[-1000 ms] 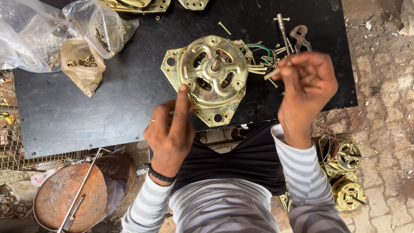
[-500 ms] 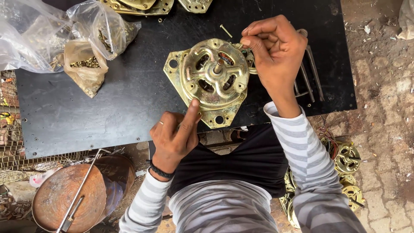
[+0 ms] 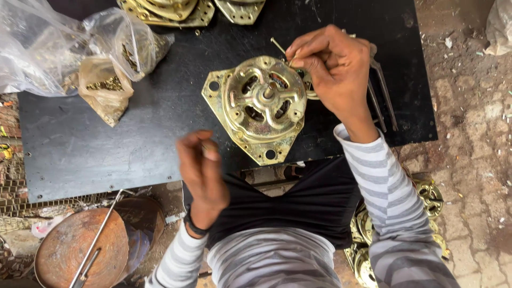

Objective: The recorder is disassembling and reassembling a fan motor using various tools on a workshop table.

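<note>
Brass-coloured motor housing [image 3: 261, 106] lies mid-frame on your desk [image 3: 106, 149]. Your right hand [image 3: 333, 69] pinches a thin screw [image 3: 277, 45] at its upper-right corner, apparently unseated; left hand [image 3: 202, 168] hovers, fingers curled, contents unclear.

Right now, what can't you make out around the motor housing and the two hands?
Head view only:
- Right hand hides the motor housing's right corner and whatever its fingers pinch.
- Left hand is motion-blurred; anything held is unreadable.
- Plastic bags: small contents too tiny to identify.
- More housings cut off by the top edge.
</note>
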